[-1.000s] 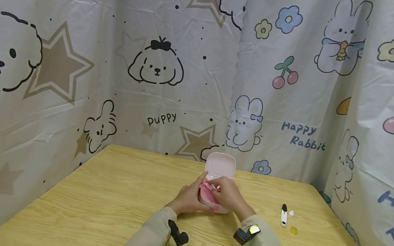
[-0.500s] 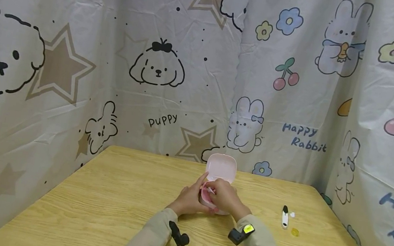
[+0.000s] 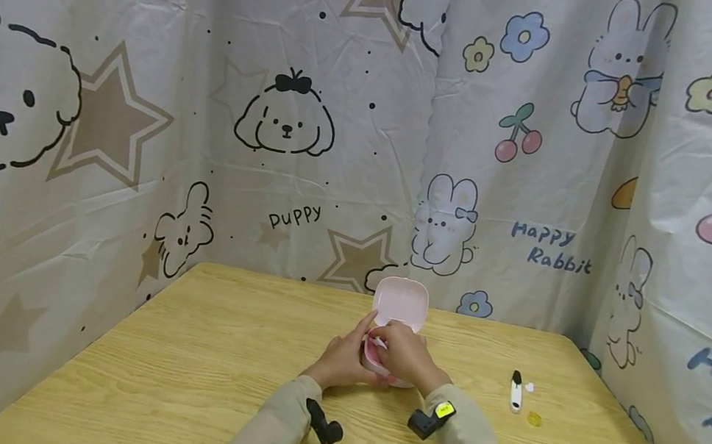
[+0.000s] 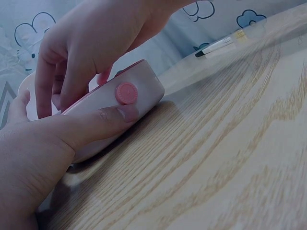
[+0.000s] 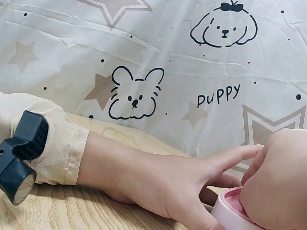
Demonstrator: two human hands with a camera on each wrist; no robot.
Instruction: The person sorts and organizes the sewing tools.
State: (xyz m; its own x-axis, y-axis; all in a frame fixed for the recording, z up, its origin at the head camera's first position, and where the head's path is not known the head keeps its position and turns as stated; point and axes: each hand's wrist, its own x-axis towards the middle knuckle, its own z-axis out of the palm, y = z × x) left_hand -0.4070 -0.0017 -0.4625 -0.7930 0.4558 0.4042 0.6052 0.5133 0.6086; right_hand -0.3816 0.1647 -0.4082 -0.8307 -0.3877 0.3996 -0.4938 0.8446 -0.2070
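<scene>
A small pale pink case point(image 3: 400, 305) stands on the table with its hinged lid raised at the back. My left hand point(image 3: 339, 361) grips the case from the left side. Its thumb lies along the front wall, just under a round pink knob point(image 4: 126, 93) in the left wrist view. The right hand point(image 3: 408, 353) reaches down over the opening with bent fingers, pinching a small white piece point(image 3: 379, 342) whose kind is mostly hidden by the fingers. Part of the deeper pink interior point(image 5: 234, 202) shows beside the right hand in the right wrist view.
To the right on the wooden table point(image 3: 215, 338) lie a slim white tool with a black end point(image 3: 516, 392), a tiny white bit point(image 3: 530, 386) and a small yellow translucent round point(image 3: 534, 419). A printed curtain point(image 3: 280, 190) surrounds the table's far sides.
The right hand has lowered and turned slightly over the case, its wrist shifting a little left, so more of the interior is covered. The left hand keeps its grip.
</scene>
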